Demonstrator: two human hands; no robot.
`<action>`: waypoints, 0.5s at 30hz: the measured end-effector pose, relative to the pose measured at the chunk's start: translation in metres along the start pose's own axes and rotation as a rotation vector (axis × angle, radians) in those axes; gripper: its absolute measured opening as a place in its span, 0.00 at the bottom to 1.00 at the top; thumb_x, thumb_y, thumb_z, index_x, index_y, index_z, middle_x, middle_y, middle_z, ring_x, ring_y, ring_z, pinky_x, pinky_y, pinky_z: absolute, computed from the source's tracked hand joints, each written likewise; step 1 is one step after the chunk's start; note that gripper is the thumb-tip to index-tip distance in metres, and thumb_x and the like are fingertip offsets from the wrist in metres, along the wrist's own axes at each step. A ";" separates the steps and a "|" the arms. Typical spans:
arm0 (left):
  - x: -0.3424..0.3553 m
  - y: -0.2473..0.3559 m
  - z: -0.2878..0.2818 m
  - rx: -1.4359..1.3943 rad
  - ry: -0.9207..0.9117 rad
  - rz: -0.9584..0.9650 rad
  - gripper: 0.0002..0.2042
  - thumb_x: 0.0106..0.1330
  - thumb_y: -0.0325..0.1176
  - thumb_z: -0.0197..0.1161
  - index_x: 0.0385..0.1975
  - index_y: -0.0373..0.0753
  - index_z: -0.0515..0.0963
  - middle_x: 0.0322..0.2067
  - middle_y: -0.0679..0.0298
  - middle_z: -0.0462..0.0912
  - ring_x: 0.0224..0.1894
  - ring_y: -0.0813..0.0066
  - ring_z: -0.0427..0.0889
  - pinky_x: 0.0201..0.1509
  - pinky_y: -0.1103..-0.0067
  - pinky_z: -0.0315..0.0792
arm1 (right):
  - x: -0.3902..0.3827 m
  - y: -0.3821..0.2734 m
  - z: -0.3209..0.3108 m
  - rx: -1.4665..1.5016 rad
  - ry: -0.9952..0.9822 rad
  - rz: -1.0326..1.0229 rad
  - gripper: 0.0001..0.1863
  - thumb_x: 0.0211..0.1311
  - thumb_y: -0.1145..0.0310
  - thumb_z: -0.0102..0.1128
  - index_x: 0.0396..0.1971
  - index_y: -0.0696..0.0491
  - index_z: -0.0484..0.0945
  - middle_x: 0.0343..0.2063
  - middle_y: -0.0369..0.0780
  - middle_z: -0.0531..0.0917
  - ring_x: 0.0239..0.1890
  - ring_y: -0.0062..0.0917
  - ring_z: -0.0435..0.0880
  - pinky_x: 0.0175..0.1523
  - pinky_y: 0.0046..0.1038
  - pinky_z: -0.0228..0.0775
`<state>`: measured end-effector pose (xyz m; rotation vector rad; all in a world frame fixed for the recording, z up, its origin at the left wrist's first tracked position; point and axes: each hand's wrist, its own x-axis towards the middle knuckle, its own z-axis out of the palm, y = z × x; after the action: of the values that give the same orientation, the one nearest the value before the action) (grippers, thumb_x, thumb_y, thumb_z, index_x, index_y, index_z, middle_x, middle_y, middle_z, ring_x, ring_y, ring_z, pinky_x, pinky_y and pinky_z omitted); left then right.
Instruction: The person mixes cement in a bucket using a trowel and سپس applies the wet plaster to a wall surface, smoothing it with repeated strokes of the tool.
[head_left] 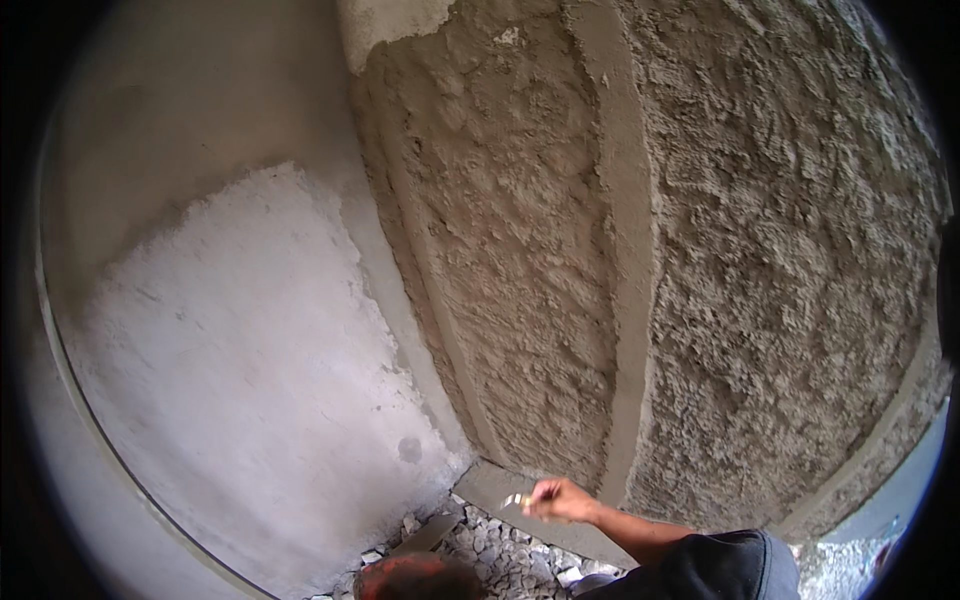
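My right hand (560, 498) reaches down from the lower right, out of a dark sleeve (720, 565), to the foot of a wall. Its fingers are closed around a small tool (517, 500) with a shiny metal part that points left. The hand is just in front of a smooth grey mortar strip (500, 485) along the base of the rough plastered wall (520, 250). My left hand is not in the picture.
A smooth vertical mortar band (632, 250) runs down the rough brown plaster. To the left a paler, smoother wall (250, 350) meets it in a corner. Loose grey stones (495, 555) and a flat grey piece (428, 535) lie on the ground. A reddish-brown round thing (415, 580) shows at the bottom edge.
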<state>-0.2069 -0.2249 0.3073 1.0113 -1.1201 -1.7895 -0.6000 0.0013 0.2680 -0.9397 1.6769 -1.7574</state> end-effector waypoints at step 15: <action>0.010 -0.001 -0.030 0.248 -0.305 0.148 0.07 0.67 0.33 0.64 0.31 0.37 0.78 0.22 0.71 0.69 0.25 0.78 0.68 0.26 0.76 0.62 | -0.041 -0.120 0.164 -1.498 -0.646 -0.460 0.09 0.58 0.62 0.65 0.31 0.52 0.82 0.34 0.41 0.86 0.41 0.39 0.88 0.41 0.42 0.80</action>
<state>-0.1837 -0.2430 0.2947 0.7845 -1.5946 -1.7531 -0.4363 -0.0588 0.3802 -2.2708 2.1982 0.0828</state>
